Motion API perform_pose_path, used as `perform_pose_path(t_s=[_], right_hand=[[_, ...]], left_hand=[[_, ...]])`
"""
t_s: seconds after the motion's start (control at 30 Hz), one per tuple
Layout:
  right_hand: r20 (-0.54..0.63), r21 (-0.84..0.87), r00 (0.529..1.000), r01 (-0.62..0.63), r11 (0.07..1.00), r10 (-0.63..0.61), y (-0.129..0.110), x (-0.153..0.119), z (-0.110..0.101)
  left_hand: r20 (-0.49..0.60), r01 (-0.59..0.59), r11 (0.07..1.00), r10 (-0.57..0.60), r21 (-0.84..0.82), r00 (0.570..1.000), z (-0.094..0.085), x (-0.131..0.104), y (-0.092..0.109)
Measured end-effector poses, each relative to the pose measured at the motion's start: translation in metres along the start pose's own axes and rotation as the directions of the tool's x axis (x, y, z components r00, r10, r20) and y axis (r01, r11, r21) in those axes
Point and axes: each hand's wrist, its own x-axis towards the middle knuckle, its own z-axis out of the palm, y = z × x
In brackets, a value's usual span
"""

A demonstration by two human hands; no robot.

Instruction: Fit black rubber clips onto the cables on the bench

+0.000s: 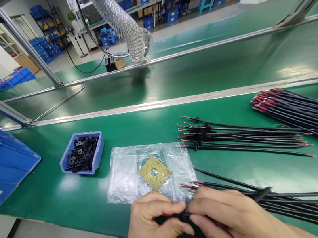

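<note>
My left hand (154, 230) is closed, thumb and forefinger pinching the end of a black cable (182, 215) whose red wire shows at the fingertips. Right beside it, my right hand (228, 213) pinches the same dark piece. My fingers hide most of it, and whether a small black fitting sits on it I cannot tell. Loose black cables (297, 203) with red wire ends lie under and beyond my right hand. Ahead of both hands, a yellowish square pad (150, 180) with a round hole rests on a clear plastic bag (123, 178).
A small blue bin (99, 156) holds black plastic parts (82, 153). Cables with black fittings (203, 133) lie right of the bag. A thick cable bundle (305, 109) is at far right, a large blue crate (3, 163) at left. A foil duct (119, 17) hangs above.
</note>
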Motion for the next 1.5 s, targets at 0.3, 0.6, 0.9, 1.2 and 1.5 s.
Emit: perform_pose_path(t_s=[0.3, 0.6, 0.9, 1.2, 1.5], right_hand=[[0.017, 0.016, 0.999, -0.031, 0.999, 0.031, 0.0, 0.002, 0.0], [-0.024, -0.029, 0.999, -0.031, 0.999, 0.031, 0.0, 0.002, -0.001], [0.003, -0.003, 0.999, -0.052, 0.999, 0.052, 0.006, 0.002, -0.008], [-0.083, -0.314, 0.995, -0.084, 0.946, 0.06, 0.033, 0.007, -0.032], [-0.376, -0.64, 0.911, -0.388, 0.663, 0.169, 0.119, 0.008, -0.082]], left_hand=[[-0.006, 0.033, 0.999, -0.033, -0.013, 0.999, 0.003, 0.004, 0.0], [0.007, 0.042, 0.999, -0.042, -0.002, 0.999, 0.005, 0.006, -0.001], [0.078, 0.087, 0.996, -0.085, -0.026, 0.993, -0.038, 0.017, 0.005], [-0.247, 0.16, 0.336, 0.234, 0.928, 0.94, -0.183, 0.075, 0.007], [-0.103, 0.096, 0.049, 0.158, 0.994, 0.982, -0.204, 0.098, -0.004]])
